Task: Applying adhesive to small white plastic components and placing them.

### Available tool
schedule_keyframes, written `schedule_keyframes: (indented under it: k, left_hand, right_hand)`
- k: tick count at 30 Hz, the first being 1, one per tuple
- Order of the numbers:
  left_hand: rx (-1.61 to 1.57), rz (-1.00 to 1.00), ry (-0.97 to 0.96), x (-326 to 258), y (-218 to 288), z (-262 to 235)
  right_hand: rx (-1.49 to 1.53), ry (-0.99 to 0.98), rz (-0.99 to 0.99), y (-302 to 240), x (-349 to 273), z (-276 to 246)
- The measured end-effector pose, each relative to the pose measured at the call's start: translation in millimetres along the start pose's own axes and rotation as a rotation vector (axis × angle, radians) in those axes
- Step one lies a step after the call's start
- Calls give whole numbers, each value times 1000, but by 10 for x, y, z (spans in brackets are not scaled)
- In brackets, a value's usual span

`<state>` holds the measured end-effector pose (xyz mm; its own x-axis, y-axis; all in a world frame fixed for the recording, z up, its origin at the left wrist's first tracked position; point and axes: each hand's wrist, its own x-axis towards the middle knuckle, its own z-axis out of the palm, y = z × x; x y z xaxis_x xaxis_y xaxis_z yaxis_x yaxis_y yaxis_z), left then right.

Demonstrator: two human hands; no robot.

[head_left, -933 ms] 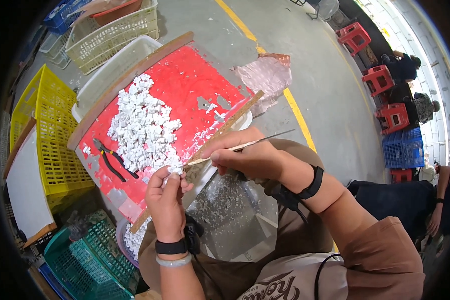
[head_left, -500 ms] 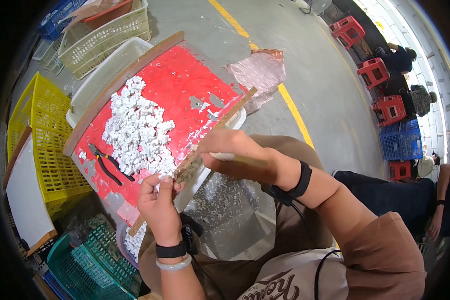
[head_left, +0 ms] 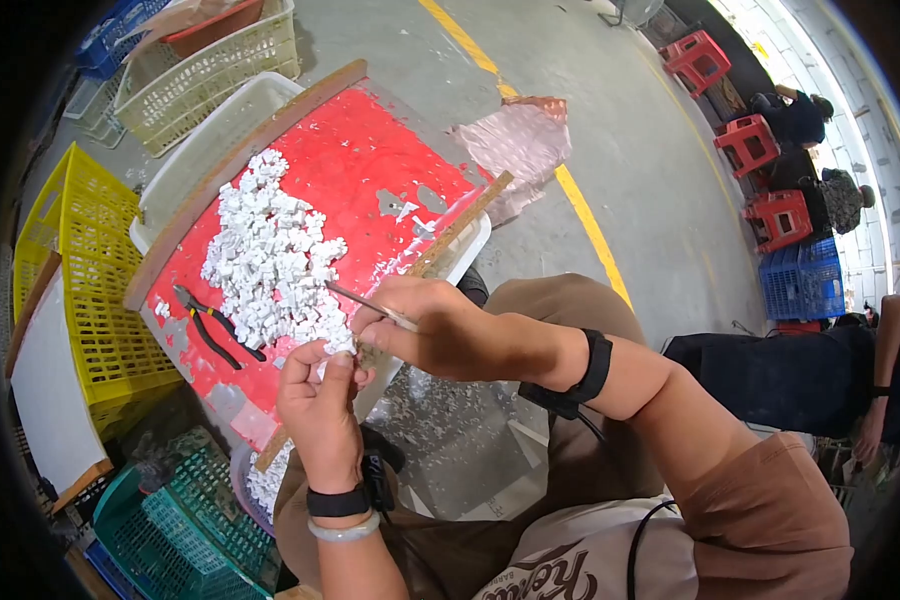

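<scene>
My left hand [head_left: 322,408] is closed at the near edge of a red board [head_left: 355,150], thumb and fingers pinching a small white plastic piece [head_left: 340,344] that they partly cover. Just right of it, my right hand [head_left: 420,318] grips a slim knife-like tool [head_left: 356,297] with a pale handle. Its thin dark blade points up and left, over the edge of a heap of small white plastic pieces [head_left: 270,255]. Left of the heap lies a pair of cutting pliers [head_left: 202,312] with black and yellow handles, jaws toward the far side.
Wooden strips [head_left: 460,228] border the board, which rests over a pale tub [head_left: 155,205]. Yellow [head_left: 110,310] and green [head_left: 195,515] baskets stand at left. A purple basin [head_left: 242,475] holds more white pieces. Crumpled pink sheeting [head_left: 515,150] lies on the floor. Other people sit at far right.
My right hand has drawn back slightly down and right from the wooden strip and turned, so the tool's blade now shows pointing up-left. My left hand stays nearly in place, still pinching.
</scene>
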<state>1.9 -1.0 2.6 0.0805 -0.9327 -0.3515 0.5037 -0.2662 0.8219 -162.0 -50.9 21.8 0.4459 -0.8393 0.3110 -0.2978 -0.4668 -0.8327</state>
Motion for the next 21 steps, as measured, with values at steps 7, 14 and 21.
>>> schedule_keyframes:
  k: [7,14,21]
  left_hand:
    - [20,-12,-31,1,-31,-1]
    - [0,-30,-11,-11,-4,0]
    - [-60,-33,46,-23,35,-60]
  right_hand:
    - [10,50,100,-62,-10,31]
    - [-98,70,3,52,-38,13]
    - [198,-696,670,-90,62,-350]
